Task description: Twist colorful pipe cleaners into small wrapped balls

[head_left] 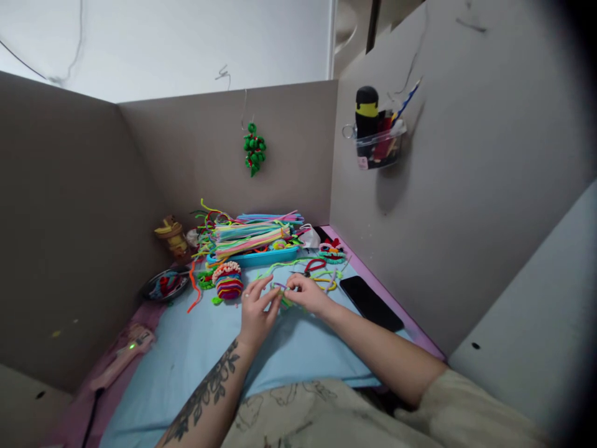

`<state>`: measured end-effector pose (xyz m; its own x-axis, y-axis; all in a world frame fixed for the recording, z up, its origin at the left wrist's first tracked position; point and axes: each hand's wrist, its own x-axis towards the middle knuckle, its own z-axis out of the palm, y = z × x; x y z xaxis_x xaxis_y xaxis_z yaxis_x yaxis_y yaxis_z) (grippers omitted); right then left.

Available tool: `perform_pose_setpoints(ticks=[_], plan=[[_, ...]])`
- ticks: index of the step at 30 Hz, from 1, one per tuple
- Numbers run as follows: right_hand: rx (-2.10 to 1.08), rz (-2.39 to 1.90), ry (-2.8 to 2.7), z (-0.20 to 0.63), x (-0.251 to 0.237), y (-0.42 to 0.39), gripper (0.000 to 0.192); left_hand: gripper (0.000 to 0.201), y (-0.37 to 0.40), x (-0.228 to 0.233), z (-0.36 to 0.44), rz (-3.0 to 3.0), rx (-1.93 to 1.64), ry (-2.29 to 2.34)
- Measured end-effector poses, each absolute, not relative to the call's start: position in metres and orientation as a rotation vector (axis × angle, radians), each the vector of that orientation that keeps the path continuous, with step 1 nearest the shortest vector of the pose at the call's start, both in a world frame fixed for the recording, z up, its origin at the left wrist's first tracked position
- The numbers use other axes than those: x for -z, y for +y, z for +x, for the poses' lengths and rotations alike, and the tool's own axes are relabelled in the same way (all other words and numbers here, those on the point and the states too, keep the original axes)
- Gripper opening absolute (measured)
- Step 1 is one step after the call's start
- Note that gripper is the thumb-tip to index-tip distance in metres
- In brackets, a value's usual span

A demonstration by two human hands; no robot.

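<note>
Mid-twist: left hand (255,311) and right hand (305,292) both have fingers pinched shut on a pipe cleaner (281,287) just above the bench (196,354). Next wrap likely needs steady tension.

Light: dim, soft, from above | Edges: bowed, dark right vignette (wide lens) | Detail: slightly soft
</note>
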<state>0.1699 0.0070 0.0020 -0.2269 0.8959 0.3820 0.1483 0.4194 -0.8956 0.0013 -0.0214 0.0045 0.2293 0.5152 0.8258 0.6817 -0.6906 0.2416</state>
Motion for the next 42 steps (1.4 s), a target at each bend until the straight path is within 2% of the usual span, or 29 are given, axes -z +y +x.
perform_pose_setpoints(ticks=[9,13,18,23,42], plan=[[-0.787,-0.902,-1.674,0.1707,-0.0027,0.0068,0.011,0.024,-0.0172,0.0007,0.0040,-2.419,1.331,-1.172],[-0.645,-0.856,-1.777,0.1708,-0.0005,0.0022,0.005,0.017,-0.0160,-0.0009,0.0065,-2.506,1.377,-1.236],[-0.476,-0.881,-1.824,0.1699,0.0035,0.0013,0.006,0.013,-0.0135,0.0006,0.0061,-2.499,1.442,-1.244],[-0.480,-0.908,-1.805,0.1689,-0.0001,0.0016,0.006,0.017,-0.0138,0.0041,0.0043,-2.368,1.475,-1.218],[-0.660,-0.839,-1.837,0.1740,-0.0052,0.0015,0.014,0.010,-0.0180,0.0013,0.0102,-2.473,1.535,-1.320]])
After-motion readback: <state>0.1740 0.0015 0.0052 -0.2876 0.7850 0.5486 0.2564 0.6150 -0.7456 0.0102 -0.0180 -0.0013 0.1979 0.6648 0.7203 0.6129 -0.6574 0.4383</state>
